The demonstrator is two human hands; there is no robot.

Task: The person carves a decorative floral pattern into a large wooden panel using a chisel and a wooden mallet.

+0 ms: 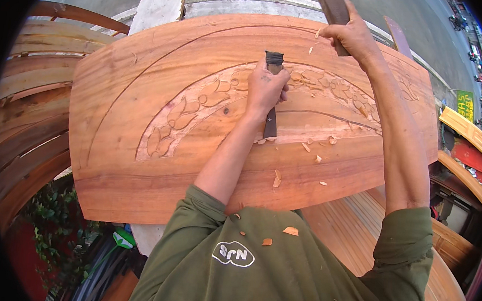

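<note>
My left hand [267,88] is wrapped round a chisel [270,127], its handle top bound in dark material and its flat dark blade pointing toward me. The blade's edge meets the wood panel [116,91] beside fresh pale shavings. Carved into this broad reddish-brown panel is an arched band of flowers and leaves [214,95]. Raised above the panel's far right part, my right hand [356,40] grips a dark wooden mallet [333,9], whose upper end runs out of view. The mallet is apart from the chisel. Small chips hang in the air by the right hand.
Loose wood chips [277,179] lie on the panel's near side, others on my green shirt [305,267]. Several curved boards [52,59] stand at the left, above leafy plants [58,244]. A ribbed wooden panel [345,222] lies at the near right, with more woodwork [469,130] beyond.
</note>
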